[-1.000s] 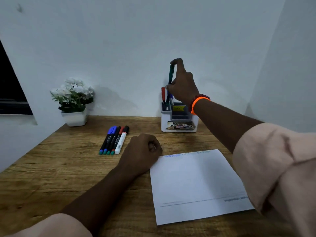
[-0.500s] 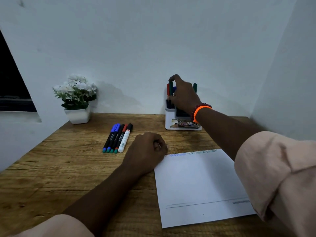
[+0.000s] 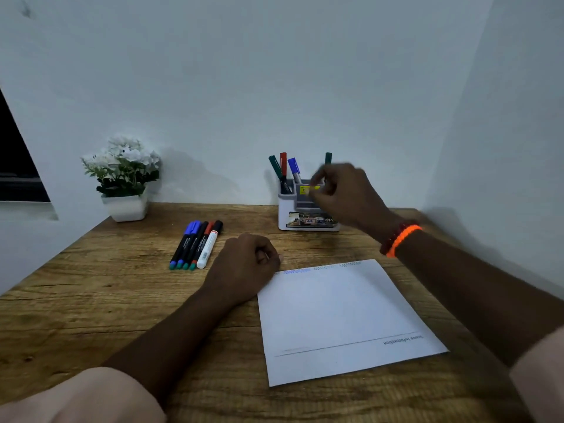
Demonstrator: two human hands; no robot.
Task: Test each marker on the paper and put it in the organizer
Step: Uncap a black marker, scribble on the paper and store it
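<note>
Right hand point(image 3: 341, 193) had withdrawn from organizer point(image 3: 308, 215), fingers released, empty; left hand point(image 3: 247, 264) clenched on counter point(image 3: 91, 285). Risk: sleeve sweeping paper point(image 3: 341, 319) askew

Empty right hand point(image 3: 341, 193) hovers before organizer point(image 3: 308, 222); left hand point(image 3: 244, 265) fisted beside paper point(image 3: 345, 319).

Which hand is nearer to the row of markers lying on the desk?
Left. The left hand rests fisted on the desk just right of the row of markers, at the paper's corner. The right hand is farther off, raised by the organizer.
</note>
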